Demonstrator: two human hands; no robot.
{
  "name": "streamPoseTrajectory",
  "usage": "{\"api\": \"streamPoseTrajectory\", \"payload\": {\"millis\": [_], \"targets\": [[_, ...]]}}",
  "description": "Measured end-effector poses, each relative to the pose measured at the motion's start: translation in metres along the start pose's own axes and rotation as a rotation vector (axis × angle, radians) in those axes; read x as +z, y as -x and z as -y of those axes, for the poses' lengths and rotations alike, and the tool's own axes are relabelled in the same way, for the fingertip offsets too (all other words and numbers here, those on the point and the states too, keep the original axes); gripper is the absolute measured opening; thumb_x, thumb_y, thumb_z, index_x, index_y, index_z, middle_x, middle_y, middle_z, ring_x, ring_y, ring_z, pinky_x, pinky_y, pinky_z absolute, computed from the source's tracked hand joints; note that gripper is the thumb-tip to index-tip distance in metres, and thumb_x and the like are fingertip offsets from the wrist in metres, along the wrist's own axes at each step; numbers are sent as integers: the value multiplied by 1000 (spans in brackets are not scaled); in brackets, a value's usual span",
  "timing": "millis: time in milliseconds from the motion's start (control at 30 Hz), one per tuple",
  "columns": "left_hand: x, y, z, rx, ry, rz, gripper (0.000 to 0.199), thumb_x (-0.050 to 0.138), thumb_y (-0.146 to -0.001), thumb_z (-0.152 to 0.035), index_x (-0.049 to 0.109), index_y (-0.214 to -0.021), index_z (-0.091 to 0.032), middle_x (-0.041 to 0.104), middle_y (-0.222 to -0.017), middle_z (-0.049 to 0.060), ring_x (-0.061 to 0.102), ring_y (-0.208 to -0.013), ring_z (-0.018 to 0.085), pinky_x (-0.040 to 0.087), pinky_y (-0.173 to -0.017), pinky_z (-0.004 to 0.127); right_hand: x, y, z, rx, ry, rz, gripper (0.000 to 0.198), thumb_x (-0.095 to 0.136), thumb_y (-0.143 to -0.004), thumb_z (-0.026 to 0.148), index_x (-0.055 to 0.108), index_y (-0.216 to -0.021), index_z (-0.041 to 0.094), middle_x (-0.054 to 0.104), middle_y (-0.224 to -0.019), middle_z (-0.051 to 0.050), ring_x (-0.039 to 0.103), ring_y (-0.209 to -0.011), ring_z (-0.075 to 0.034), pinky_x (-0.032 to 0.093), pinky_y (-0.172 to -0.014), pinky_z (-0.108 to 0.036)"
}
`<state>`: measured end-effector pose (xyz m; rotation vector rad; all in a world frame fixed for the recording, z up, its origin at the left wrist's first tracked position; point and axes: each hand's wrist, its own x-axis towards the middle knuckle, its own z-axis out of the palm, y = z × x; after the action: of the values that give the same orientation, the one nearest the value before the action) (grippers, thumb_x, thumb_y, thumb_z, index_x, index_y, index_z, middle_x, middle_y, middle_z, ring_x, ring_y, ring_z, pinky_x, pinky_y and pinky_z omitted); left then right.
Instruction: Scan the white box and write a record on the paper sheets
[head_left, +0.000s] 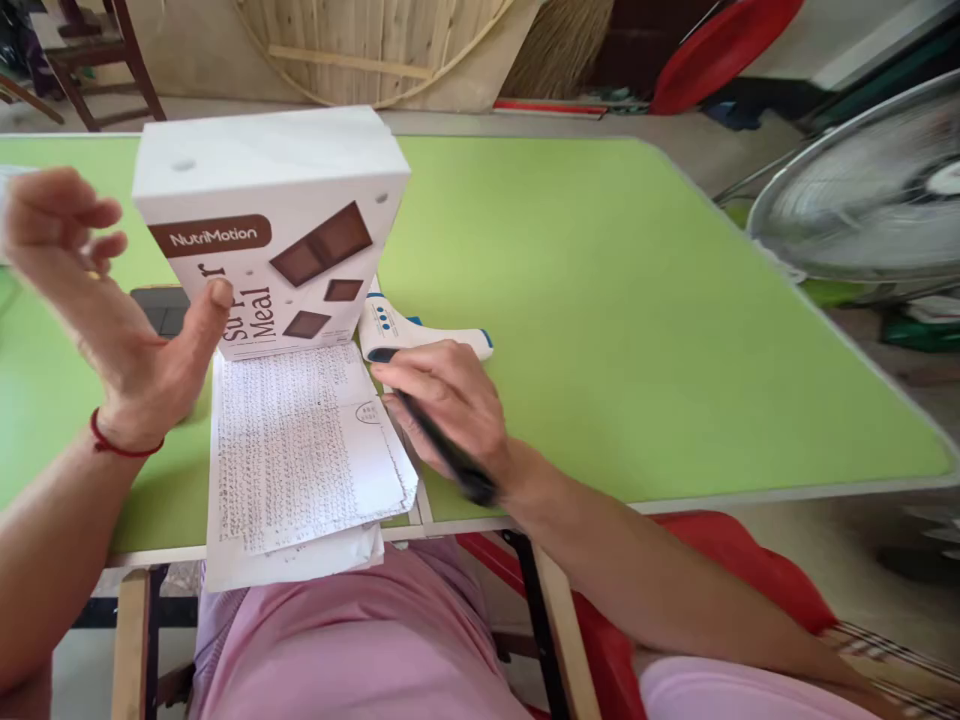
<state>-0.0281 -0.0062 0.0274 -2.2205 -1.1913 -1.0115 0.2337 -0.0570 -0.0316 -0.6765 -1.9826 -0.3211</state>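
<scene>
My left hand (142, 320) is raised on the left, thumb stretched out and fingers loosely bent, with nothing in it. Its thumb overlaps the front of a white NutriMotion box (300, 210) printed with chocolate pieces; whether it touches is unclear. The box stands at the far end of some handwritten paper sheets (292, 450), which hang over the table's front edge. To the right of the sheets, my right hand (450, 400) is closed on a long, black, pen-like object (442, 445), blurred by motion. Just beyond that hand lies a white and blue handheld thermometer (386, 325).
A green table (600, 300) with a pale edge spreads in front of me. Behind the box, a dark grey object (161, 310) is partly hidden. A large fan (877, 190) stands at the right, and a red chair (720, 570) is below the table's front edge.
</scene>
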Motion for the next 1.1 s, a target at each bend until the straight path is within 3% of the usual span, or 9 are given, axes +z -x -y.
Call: {"api": "streamPoseTrajectory", "payload": {"millis": [33, 67, 133, 267, 400, 667, 800, 1000, 1100], "targets": [[2, -1, 0, -109, 134, -185, 65, 45, -102, -50, 7, -141, -13, 32, -137, 11, 38, -126, 23, 42, -98, 45, 2, 1, -2, -36, 20, 13, 29, 54, -92, 14, 56, -118, 27, 66, -92, -4, 61, -84, -19, 46, -73, -36], [4, -2, 0, -111, 255, -167, 70, 49, -98, -58, 14, -138, -12, 34, -136, 10, 40, -124, 21, 44, -96, 41, 3, 1, -4, -65, 29, 31, 29, 56, -92, 16, 56, -119, 25, 66, -91, -4, 60, -83, -19, 46, -73, -36], [8, -4, -1, -114, 450, -12, 70, 48, -98, -59, 13, -140, -14, 38, -140, 9, 42, -127, 21, 47, -93, 36, 4, 0, -7, -107, 2, 89, 26, 60, -91, 16, 57, -116, 22, 67, -89, -4, 59, -83, -19, 45, -74, -35], [14, -4, 2, -156, 748, 288, 52, 56, -92, -55, 46, -122, -13, 53, -133, 11, 54, -117, 21, 54, -86, 34, 1, -2, -8, -181, -69, 254, 9, 59, -92, 20, 62, -101, 19, 65, -82, -4, 56, -79, -17, 43, -73, -33], [20, -1, 9, -229, 787, 267, 40, 70, -82, -44, 58, -105, -14, 64, -119, 11, 61, -108, 23, 57, -82, 37, -1, -1, -7, -215, -116, 418, 15, 57, -95, 25, 67, -99, 15, 60, -76, -4, 51, -75, -16, 41, -69, -31], [8, -3, 11, -371, 660, 222, 61, 75, -77, -50, 54, -120, -12, 65, -120, 9, 63, -107, 22, 57, -82, 32, -3, 0, -7, -155, -170, 558, 20, 59, -92, 22, 69, -104, 9, 62, -88, -10, 53, -81, -18, 47, -76, -33], [-3, -9, 8, -318, 825, 281, 52, 75, -78, -51, 61, -112, -15, 69, -114, 8, 67, -99, 22, 59, -78, 30, -1, 1, -7, -169, -184, 488, 17, 59, -90, 25, 68, -98, 13, 65, -86, -9, 56, -79, -18, 48, -72, -35], [-5, -10, 10, -366, 1024, 498, 46, 80, -77, -39, 62, -111, -14, 71, -109, 4, 67, -95, 20, 58, -77, 26, 3, 7, -31, 128, 131, -10, 15, 50, -78, 11, 60, -86, 18, 65, -79, -7, 60, -77, -22, 49, -70, -40], [-1, -8, 13, -351, 1046, 494, 41, 80, -76, -37, 63, -105, -14, 71, -103, 5, 67, -91, 20, 58, -75, 27, 6, 11, -46, 281, 330, 139, 40, 56, -75, 18, 58, -115, 11, 65, -111, -19, 59, -106, -34, 47, -89, -55]]}}
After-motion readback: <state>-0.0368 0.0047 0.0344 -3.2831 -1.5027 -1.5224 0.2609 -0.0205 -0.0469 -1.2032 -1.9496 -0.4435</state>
